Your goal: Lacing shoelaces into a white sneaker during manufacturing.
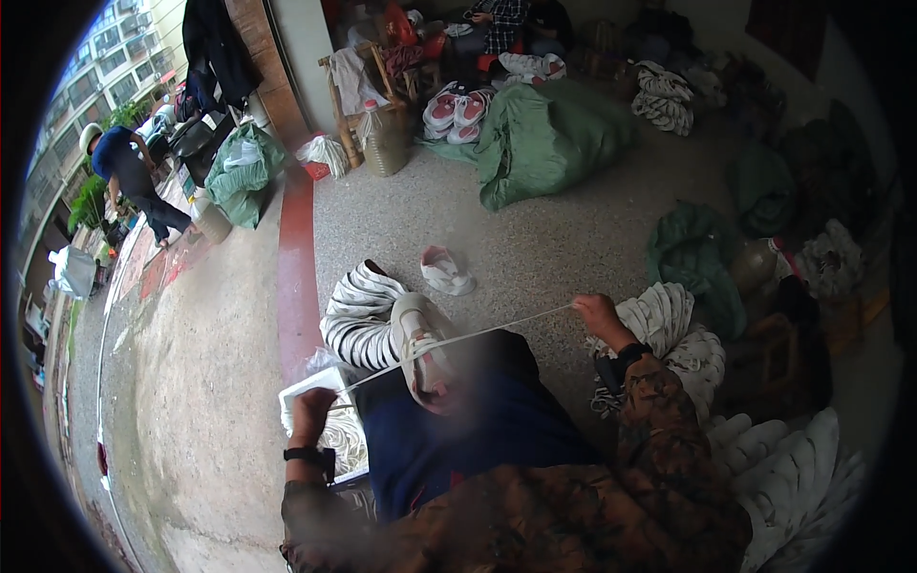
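Note:
A white and pink sneaker point(417, 334) rests on my lap, toe pointing away from me. A white shoelace point(511, 326) runs across it, pulled taut from both sides. My left hand point(310, 413) is closed on one end of the lace, low at the left beside a white box point(288, 401) of loose laces. Out to the right and higher, my right hand point(602, 319) grips the other end. Just beyond the sneaker lies a curved stack of white shoe parts point(355, 315), and a single white and pink shoe upper point(446, 271) sits on the floor.
More stacked white shoe parts point(659, 320) stand by my right arm, others point(788, 468) behind it. Green sacks point(554, 134) and bundled shoes point(458, 110) lie farther off, near a wooden chair point(344, 105) and plastic jug point(382, 143). A person point(129, 172) bends outside at left; others sit at the back.

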Demonstrator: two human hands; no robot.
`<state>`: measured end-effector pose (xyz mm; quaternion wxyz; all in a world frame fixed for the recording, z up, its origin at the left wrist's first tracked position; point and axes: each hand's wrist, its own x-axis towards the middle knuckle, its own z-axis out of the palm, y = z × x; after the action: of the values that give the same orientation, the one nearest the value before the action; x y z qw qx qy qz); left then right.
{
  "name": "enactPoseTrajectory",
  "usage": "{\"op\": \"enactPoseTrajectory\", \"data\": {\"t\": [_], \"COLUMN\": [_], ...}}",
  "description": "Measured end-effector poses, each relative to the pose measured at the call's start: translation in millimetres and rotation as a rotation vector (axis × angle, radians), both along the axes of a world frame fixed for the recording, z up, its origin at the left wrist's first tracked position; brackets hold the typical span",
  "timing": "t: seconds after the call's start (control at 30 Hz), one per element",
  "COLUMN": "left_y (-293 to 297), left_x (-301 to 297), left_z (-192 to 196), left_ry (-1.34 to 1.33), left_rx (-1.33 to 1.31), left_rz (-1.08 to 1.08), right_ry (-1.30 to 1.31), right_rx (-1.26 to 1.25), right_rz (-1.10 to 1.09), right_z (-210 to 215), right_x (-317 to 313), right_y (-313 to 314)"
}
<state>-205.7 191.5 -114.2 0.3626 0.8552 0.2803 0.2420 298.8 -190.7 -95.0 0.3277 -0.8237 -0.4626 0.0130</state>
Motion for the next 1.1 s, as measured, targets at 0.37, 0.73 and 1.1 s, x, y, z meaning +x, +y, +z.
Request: {"op": "enactPoseTrajectory", "data": {"t": [0.37, 0.73, 1.1], "left_y": [27.7, 32.3, -52.8], "left_x": [-207.1, -297.7, 44.1], "left_z": [-10.0, -47.2, 51.0], "left_ry": [0.171, 1.033, 0.047], "left_rx": [-0.346, 0.168, -1.083], "left_rz": [0.560, 0.501, -0.221], "right_ry": [-0.027, -0.405, 1.133], "right_rx": [-0.027, -0.600, -0.235], "right_rz": [-0.226, -0.354, 0.484], "right_z": [-40.7, -120.7, 20.9], "right_x": [63.9, 78.2, -111.9], "right_y": [-145.9, -192.6, 111.8]}}
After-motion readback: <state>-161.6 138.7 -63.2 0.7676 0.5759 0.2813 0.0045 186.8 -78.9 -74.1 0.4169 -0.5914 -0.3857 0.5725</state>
